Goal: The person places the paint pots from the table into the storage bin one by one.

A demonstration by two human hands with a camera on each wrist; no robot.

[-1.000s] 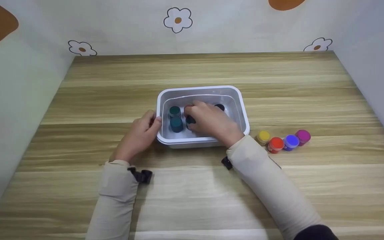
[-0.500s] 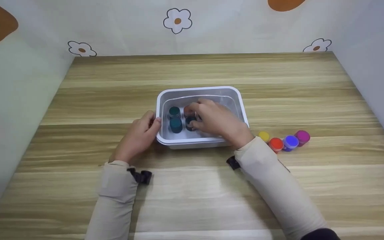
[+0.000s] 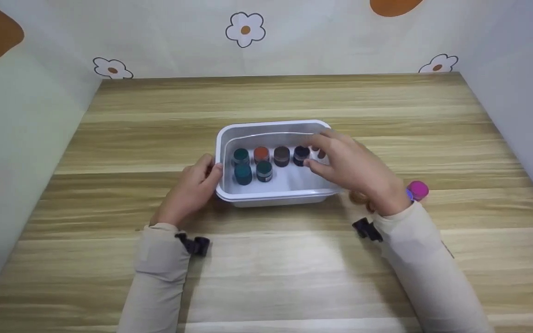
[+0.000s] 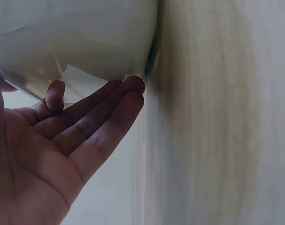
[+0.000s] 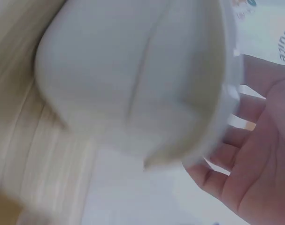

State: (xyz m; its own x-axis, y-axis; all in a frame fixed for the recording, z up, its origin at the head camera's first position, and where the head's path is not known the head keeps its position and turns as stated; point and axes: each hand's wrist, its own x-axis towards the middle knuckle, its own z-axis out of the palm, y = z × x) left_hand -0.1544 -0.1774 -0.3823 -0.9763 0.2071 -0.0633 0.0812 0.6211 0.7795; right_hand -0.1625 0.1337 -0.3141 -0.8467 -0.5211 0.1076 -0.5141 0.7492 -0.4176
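A white plastic tub [image 3: 285, 194] sits mid-table in the head view. Along its back row stand a green paint jar [image 3: 241, 157], an orange-lidded jar [image 3: 261, 154], a brown jar [image 3: 281, 157] and a near-black jar [image 3: 301, 157]. In front of them, at the left, are a teal jar [image 3: 243, 174] and a dark green jar [image 3: 264, 171]. My left hand [image 3: 192, 187] grips the tub's left rim; its long fingers [image 4: 104, 126] lie against the outer wall. Over the right rim hangs my right hand [image 3: 361, 166], fingers loosely spread and holding nothing.
Right of the tub, partly behind my right hand and wrist, are a yellow jar [image 3: 357, 197], a blue jar [image 3: 409, 194] and a magenta jar [image 3: 418, 190]. The wood-grain table [image 3: 271, 277] meets a flower-patterned back wall [image 3: 289, 51].
My right hand has let go of the dark green jar and moved right, out over the tub's right rim. My left hand stays at the left rim.
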